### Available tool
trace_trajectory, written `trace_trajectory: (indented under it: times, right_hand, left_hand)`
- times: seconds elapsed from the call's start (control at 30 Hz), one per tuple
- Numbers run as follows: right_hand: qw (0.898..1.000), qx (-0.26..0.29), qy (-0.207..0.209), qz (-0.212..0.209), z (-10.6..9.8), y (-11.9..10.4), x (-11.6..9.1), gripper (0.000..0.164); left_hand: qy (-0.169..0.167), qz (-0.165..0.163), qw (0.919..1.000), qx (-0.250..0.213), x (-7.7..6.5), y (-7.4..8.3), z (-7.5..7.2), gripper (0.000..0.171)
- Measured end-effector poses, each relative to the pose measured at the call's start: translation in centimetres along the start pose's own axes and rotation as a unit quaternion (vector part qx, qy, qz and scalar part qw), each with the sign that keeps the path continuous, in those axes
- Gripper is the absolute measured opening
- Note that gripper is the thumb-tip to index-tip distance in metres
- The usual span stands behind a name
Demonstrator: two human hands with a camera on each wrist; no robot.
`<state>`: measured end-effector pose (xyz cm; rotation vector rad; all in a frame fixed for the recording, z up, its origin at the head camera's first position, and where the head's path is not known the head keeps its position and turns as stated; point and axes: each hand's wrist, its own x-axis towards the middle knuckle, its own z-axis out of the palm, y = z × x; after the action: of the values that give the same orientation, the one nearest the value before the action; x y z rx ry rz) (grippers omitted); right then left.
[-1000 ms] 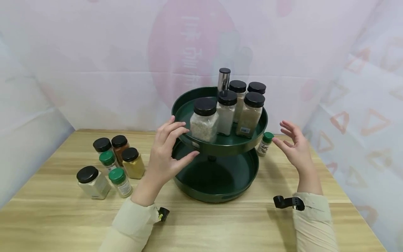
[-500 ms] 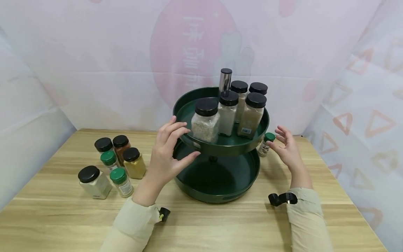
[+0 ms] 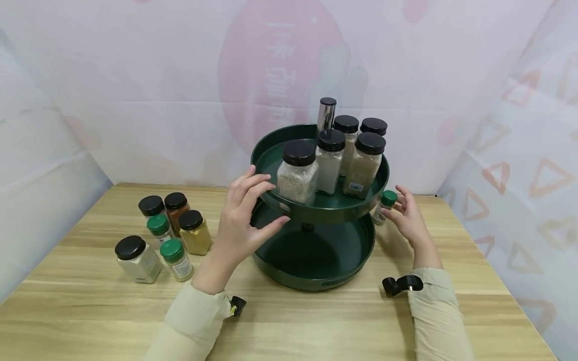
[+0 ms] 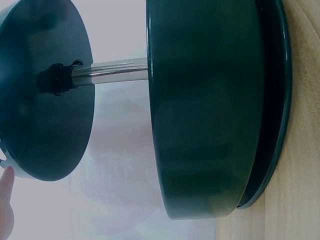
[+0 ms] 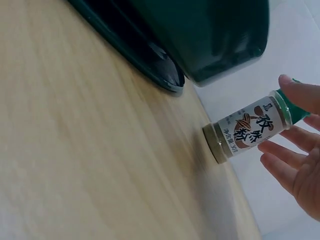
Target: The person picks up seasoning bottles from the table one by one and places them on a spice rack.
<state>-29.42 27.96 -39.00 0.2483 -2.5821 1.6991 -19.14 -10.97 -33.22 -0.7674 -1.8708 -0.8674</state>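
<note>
toward back right corner of worktop (image 3: pixel 316 323), green-capped bottle (image 5: pixel 247 127) upright between thumb and loosely spread fingers of right hand (image 3: pixel 410 220), firm hold unclear; left hand (image 3: pixel 237 218) spread wide at rim of upper tray (image 3: pixel 325 214).

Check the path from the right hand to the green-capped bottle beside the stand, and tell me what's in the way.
Nothing visible. In the right wrist view, the thumb of the right hand overlaps the cap of the green-capped bottle, with no object in between. The two-tier stand is off to the left.
</note>
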Motion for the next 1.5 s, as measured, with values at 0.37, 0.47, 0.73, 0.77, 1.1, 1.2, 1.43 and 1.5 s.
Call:
trace_trajectory:
  times: [0.37,0.47,0.73,0.77,1.1,1.2,1.43,1.5]
  right_hand:
    - [0.999,-0.023,0.022,0.005,0.7,0.5,0.1,0.070]
    - [0.999,-0.030,0.032,0.003,0.8,0.5,0.2,0.063]
    - [0.998,-0.035,0.046,0.003,0.9,0.5,-0.1,0.052]
    - [0.998,-0.037,0.048,0.004,0.9,0.5,-0.2,0.051]
    - [0.998,-0.006,0.060,-0.006,0.8,0.6,-0.6,0.054]
    - [0.998,0.003,0.066,-0.004,0.6,0.6,-0.7,0.055]
    - [0.996,0.002,0.087,-0.028,0.2,-0.3,-0.8,0.056]
    - [0.995,0.003,0.091,-0.033,0.0,-0.8,-1.0,0.056]
  left_hand:
    - [0.001,-0.001,1.0000,-0.002,0.0,0.1,0.1,0.059]
    - [0.002,0.000,1.0000,-0.003,0.0,0.1,0.0,0.058]
    - [0.002,-0.001,1.0000,-0.003,-0.1,0.1,0.1,0.059]
    - [0.002,-0.001,1.0000,-0.004,-0.1,0.1,0.1,0.059]
    - [0.001,-0.002,1.0000,-0.004,0.0,0.1,0.1,0.059]
    - [0.002,-0.002,1.0000,-0.004,0.0,0.1,0.1,0.059]
    - [0.002,-0.003,1.0000,-0.001,0.0,0.0,0.1,0.060]
    - [0.002,-0.004,1.0000,0.001,0.0,0.0,0.1,0.060]
